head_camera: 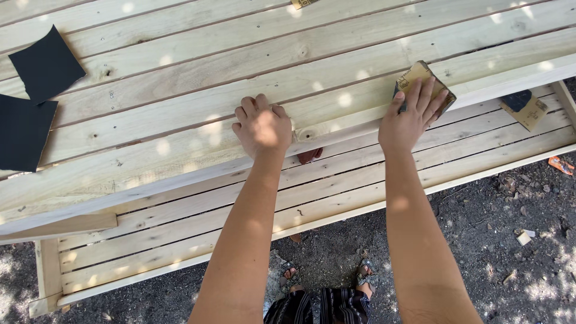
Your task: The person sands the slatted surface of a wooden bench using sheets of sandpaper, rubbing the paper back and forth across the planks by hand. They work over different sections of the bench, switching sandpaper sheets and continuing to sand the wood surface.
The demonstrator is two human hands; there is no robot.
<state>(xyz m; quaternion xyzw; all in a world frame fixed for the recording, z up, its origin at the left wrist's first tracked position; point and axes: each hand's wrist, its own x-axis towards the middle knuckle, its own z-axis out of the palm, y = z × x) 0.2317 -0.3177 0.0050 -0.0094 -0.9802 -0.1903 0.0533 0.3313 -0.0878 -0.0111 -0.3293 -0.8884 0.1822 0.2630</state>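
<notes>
Below, the person's sandalled feet (327, 276) stand on dark gravel ground (510, 240). Higher, the left hand (262, 127) grips the front edge of the slatted wooden bench (180, 138), fingers curled over it. The right hand (411, 114) presses a folded sheet of sandpaper (423, 75) flat on the same edge plank, fingers spread. Much bare wood looks pale already; how much sanding remains cannot be told. Farther left lie two black sandpaper sheets (36, 96).
</notes>
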